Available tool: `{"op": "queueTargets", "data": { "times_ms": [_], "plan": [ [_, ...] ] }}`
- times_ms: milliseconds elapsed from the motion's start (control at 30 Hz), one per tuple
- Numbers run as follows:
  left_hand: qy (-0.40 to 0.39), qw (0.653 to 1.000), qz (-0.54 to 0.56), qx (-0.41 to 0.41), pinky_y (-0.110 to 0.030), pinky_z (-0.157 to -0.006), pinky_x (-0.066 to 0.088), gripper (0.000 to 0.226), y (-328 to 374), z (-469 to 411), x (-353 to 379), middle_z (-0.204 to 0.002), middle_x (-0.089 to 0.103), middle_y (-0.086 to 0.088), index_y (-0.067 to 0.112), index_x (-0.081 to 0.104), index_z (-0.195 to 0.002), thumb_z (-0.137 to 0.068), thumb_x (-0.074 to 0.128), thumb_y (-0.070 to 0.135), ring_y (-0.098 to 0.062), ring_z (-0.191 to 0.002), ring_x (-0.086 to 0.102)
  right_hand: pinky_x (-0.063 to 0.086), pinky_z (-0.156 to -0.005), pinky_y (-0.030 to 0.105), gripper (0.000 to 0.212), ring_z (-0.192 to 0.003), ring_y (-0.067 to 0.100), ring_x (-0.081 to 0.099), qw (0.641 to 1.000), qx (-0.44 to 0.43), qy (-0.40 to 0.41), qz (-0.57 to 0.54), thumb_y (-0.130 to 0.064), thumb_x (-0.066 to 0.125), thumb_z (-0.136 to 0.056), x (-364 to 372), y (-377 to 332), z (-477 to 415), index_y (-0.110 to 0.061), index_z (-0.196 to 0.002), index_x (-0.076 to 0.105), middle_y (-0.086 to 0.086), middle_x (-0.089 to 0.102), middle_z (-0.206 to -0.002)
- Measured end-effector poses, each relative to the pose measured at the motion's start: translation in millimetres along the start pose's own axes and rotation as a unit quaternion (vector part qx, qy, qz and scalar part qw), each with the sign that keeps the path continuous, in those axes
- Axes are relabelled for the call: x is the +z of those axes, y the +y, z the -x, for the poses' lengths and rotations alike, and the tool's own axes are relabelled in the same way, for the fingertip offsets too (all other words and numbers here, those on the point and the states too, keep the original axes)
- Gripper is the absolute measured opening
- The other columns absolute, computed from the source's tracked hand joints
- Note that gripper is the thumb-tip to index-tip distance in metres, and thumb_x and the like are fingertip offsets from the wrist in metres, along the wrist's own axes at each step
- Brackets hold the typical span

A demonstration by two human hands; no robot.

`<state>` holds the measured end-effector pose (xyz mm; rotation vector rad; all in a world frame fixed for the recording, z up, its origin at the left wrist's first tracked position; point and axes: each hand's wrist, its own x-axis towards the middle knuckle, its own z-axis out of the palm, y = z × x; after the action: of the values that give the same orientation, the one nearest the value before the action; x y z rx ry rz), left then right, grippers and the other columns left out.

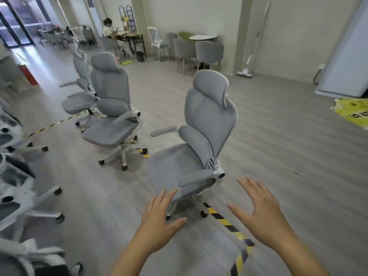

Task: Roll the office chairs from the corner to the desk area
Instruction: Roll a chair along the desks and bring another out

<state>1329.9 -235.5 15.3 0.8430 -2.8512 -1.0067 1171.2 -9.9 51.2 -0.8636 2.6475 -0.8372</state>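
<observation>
Clustered chairs (16,176), left edge: likely stock awaiting transfer. Parked chairs (111,116), mid-left, lined along the striped tape (225,221). Left grip (157,222) released, fingers spread, just short of the nearest chair (191,156) — centre, facing left. Right grip (262,214) likewise released, holding nothing — seemingly poised to push.

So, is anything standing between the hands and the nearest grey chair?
Nothing visible. The left hand and right hand are both open, held out apparently just short of the nearest chair, with only floor and striped floor tape beneath them. The other chairs stand off to the left.
</observation>
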Motion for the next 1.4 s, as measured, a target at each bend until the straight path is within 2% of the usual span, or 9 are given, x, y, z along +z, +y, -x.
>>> {"op": "queueTargets", "data": {
  "times_ms": [200,367,500,700,833,933,1067,1133,1400],
  "plan": [
    [0.028,0.998,0.053,0.01,-0.031,-0.119,0.016,0.084,42.8,-143.7,11.3,-0.16,0.018,0.011,0.041,0.017,-0.151,-0.084,0.067,0.049,-0.01,-0.147,0.013,0.008,-0.119,0.038,0.069,-0.148,0.008,0.002,1.0,-0.001,0.002,-0.002,-0.065,0.047,-0.085,-46.0,49.6,-116.5,-0.049,-0.146,0.018,-0.017,0.012,-0.159],
    [0.008,0.991,0.134,-0.004,-0.038,-0.12,0.021,0.09,87.4,-299.9,27.7,-0.161,0.017,0.008,0.037,0.018,-0.152,-0.081,0.071,0.051,-0.012,-0.148,0.016,0.011,-0.119,0.039,0.07,-0.148,0.011,0.006,0.999,-0.02,-0.015,0.044,-0.062,0.05,-0.087,-93.8,82.2,-259.5,-0.043,-0.148,0.021,-0.013,0.014,-0.16],
    [0.062,0.976,0.21,0.005,-0.031,-0.116,0.024,0.089,142.5,-412.9,4.1,-0.158,0.024,0.01,0.033,0.024,-0.152,-0.08,0.075,0.046,-0.009,-0.144,0.022,0.017,-0.119,0.041,0.074,-0.146,0.011,0.013,0.996,-0.047,-0.04,0.071,-0.063,0.054,-0.085,-139.5,93.5,-368.2,-0.041,-0.149,0.023,-0.013,0.02,-0.158],
    [0.074,0.965,0.25,0.032,-0.026,-0.107,0.027,0.089,198.7,-526.9,-29.6,-0.153,0.024,0.018,0.044,0.02,-0.15,-0.079,0.072,0.056,0.003,-0.133,0.025,0.019,-0.118,0.034,0.087,-0.145,0.008,0.018,0.987,-0.107,-0.091,0.072,-0.053,0.071,-0.078,-180.2,109.5,-516.5,-0.039,-0.149,0.024,-0.012,0.023,-0.158],
    [0.066,0.972,0.225,0.025,-0.03,-0.113,0.03,0.081,194.0,-578.6,-38.7,-0.151,0.03,0.027,0.055,0.028,-0.143,-0.075,0.071,0.064,0.009,-0.135,0.027,0.02,-0.116,0.029,0.096,-0.144,0.008,0.019,0.965,-0.177,-0.168,0.097,-0.047,0.078,-0.074,-177.9,116.6,-635.8,-0.042,-0.15,0.019,-0.013,0.021,-0.158],
    [0.056,0.976,0.209,0.015,-0.03,-0.113,0.035,0.067,188.6,-609.3,-52.1,-0.142,0.039,0.034,0.055,0.038,-0.139,-0.078,0.068,0.06,0.02,-0.128,0.032,0.019,-0.113,0.027,0.1,-0.144,0.007,0.019,0.935,-0.25,-0.217,0.127,-0.045,0.08,-0.073,-167.9,110.7,-729.4,-0.046,-0.149,0.017,-0.014,0.018,-0.159],
    [0.064,0.954,0.287,-0.061,-0.039,-0.108,0.043,0.05,182.9,-622.7,-66.7,-0.142,0.05,0.018,0.05,0.052,-0.132,-0.084,0.068,0.048,-0.001,-0.133,0.045,0.02,-0.113,0.029,0.096,-0.145,0.013,0.019,0.876,-0.362,-0.263,0.181,-0.041,0.078,-0.075,-138.4,97.6,-847.1,-0.039,-0.151,0.019,-0.009,0.016,-0.16],
    [0.106,0.928,0.332,-0.13,-0.042,-0.109,0.041,0.048,191.4,-607.8,-66.5,-0.144,0.05,0.017,0.043,0.053,-0.135,-0.089,0.064,0.034,-0.006,-0.133,0.046,0.023,-0.115,0.035,0.09,-0.145,0.015,0.02,0.841,-0.422,-0.28,0.19,-0.042,0.077,-0.077,-116.9,90.6,-895.0,-0.037,-0.15,0.024,-0.007,0.018,-0.16],
    [0.254,0.799,0.393,-0.378,-0.037,-0.107,0.041,0.05,281.3,-564.2,-13.6,-0.141,0.05,0.023,0.048,0.054,-0.132,-0.083,0.064,0.05,-0.001,-0.131,0.047,0.034,-0.108,0.042,0.062,-0.136,0.021,0.037,0.654,-0.64,-0.361,0.183,-0.057,0.067,-0.079,-43.0,40.7,-982.2,-0.041,-0.137,0.048,-0.003,0.036,-0.153]
  ]
}}
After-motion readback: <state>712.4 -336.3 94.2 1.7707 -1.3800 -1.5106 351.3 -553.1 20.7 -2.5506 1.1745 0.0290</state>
